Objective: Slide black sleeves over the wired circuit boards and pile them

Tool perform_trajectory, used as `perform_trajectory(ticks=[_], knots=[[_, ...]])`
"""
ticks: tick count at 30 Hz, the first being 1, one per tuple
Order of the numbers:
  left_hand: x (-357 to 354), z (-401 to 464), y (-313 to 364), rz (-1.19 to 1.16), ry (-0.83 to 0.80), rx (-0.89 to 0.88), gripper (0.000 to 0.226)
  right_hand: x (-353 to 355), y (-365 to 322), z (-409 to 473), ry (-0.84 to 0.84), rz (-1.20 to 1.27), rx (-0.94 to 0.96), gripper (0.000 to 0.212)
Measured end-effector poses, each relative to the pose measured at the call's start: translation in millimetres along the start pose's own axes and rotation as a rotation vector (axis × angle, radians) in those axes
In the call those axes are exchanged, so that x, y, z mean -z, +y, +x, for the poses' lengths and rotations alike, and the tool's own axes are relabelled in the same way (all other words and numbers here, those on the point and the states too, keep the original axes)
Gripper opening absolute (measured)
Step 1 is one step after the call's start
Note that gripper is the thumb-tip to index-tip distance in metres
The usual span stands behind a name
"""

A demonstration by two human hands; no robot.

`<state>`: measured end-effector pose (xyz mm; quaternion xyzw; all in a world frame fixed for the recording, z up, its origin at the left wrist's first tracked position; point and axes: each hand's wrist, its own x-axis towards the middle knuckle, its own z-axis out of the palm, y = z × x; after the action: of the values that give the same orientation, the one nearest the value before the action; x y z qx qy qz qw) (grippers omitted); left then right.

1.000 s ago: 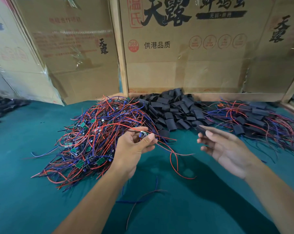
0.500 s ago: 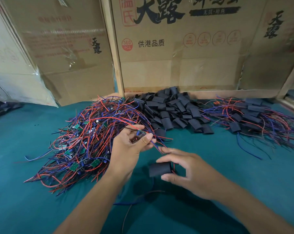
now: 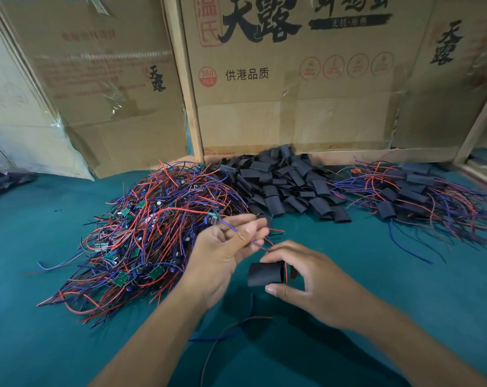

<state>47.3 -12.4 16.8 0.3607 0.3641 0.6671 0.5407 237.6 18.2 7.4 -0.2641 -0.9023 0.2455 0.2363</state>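
Note:
My left hand [image 3: 222,252] pinches the red and blue wires of a small circuit board [image 3: 214,218], which sticks up just past its fingertips. My right hand [image 3: 306,283] grips a black sleeve [image 3: 266,274] between thumb and fingers, close below the left hand; the wire ends run into the sleeve's right opening. A big tangle of bare wired boards [image 3: 141,236] lies to the left. Loose black sleeves [image 3: 287,182] are heaped at the back centre. Sleeved boards with wires [image 3: 415,191] are piled at the right.
Everything lies on a teal cloth table [image 3: 404,289]. Cardboard boxes [image 3: 278,88] stand as a wall along the back. Loose wires [image 3: 222,333] trail on the cloth between my forearms. More dark items [image 3: 2,182] lie at the far left edge.
My right hand fetched a black sleeve from the heap and brought it under the left hand. The left hand now holds the board by its wires, whose ends enter the sleeve.

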Motion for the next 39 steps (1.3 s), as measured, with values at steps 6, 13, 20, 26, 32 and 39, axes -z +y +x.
perform_trajectory(ticks=[6,13,20,26,32,39], knots=[[-0.8,-1.6,-10.2,0.174,-0.096,0.007,0.040,0.1,2.3,-0.8,-0.013,0.016,0.011,0.035],[8.2,4.5,6.2,0.119,0.051,-0.053,0.025,26.2,19.0,-3.2,0.130,0.124,-0.069,0.033],[6.5,5.0,11.4,-0.028,0.051,-0.079,0.033,37.7,42.6,-5.5,0.221,0.594,-0.207,0.036],[4.9,3.7,7.2,-0.010,0.028,-0.063,0.028,30.3,44.8,-7.8,0.067,0.821,-0.187,0.039],[1.2,2.4,4.5,-0.007,0.022,-0.081,0.036,25.1,40.8,-5.9,0.029,0.885,-0.173,0.042],[3.1,3.7,1.1,0.057,0.032,-0.105,0.035,24.1,33.3,-4.1,0.077,0.880,-0.160,0.041]])
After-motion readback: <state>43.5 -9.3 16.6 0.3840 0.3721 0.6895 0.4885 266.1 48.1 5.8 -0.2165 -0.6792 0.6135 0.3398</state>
